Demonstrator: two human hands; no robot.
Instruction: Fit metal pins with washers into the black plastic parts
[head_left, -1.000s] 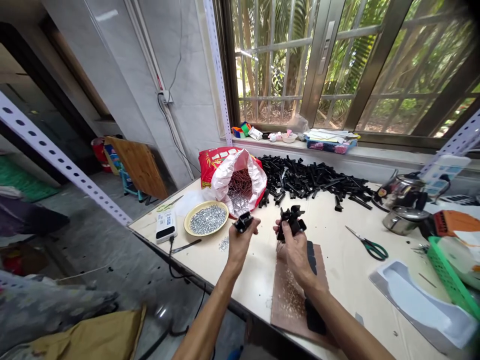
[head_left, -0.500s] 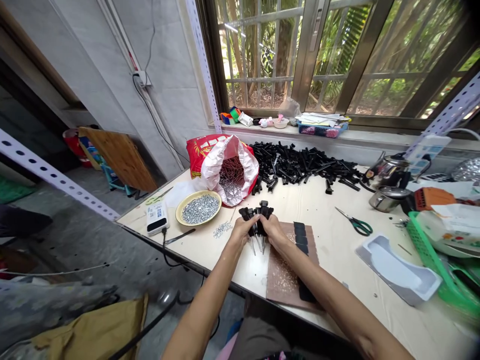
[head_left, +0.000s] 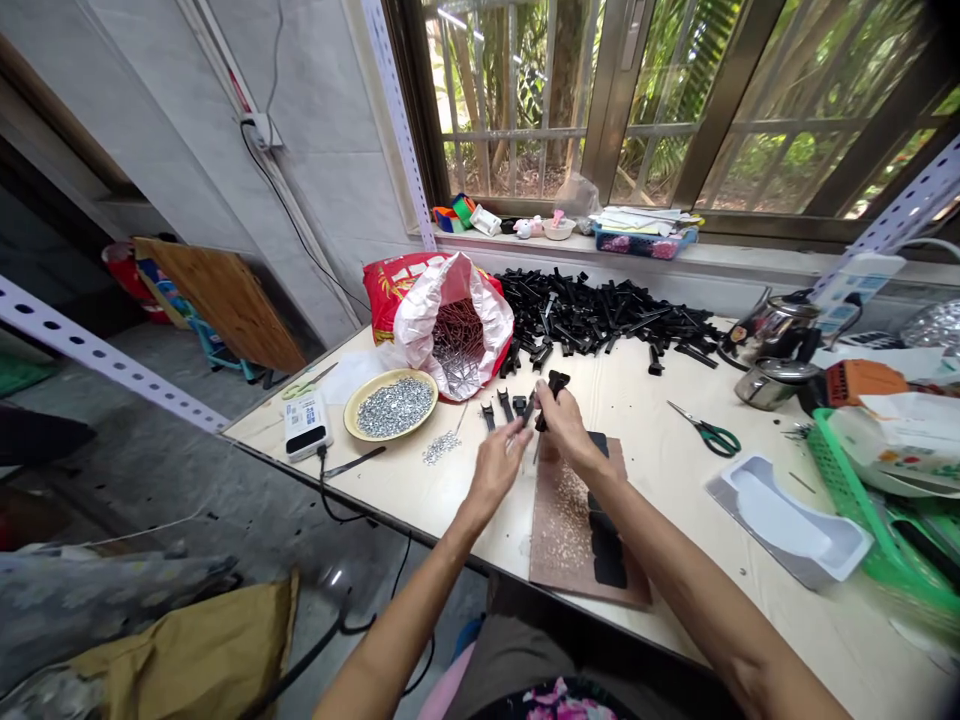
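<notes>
Both my hands are close together over the table. My right hand [head_left: 564, 425] is closed around a black plastic part [head_left: 556, 384] with a wide head, which points away from me. My left hand [head_left: 498, 466] is just beside it, its fingers pinched on a dark, slim part that looks like another black plastic piece; the fingers partly hide it. Just beyond my left hand, a few similar black parts [head_left: 505, 404] lie on the tabletop. Under my right wrist is a brown board [head_left: 559, 530] with black pads [head_left: 606, 550] and pale crumbs on it.
A red and white sack [head_left: 491, 340] of long screws lies open behind a yellow dish [head_left: 352, 425] of small metal pieces. Black parts [head_left: 600, 310] are heaped below the window. Scissors [head_left: 709, 432], a white plastic tray [head_left: 787, 520] and a green basket [head_left: 847, 500] sit to the right.
The bunch of black parts with metal shafts held between both hands has been split up. Several now lie on the table, and my right hand has lifted one slightly away to the right.
</notes>
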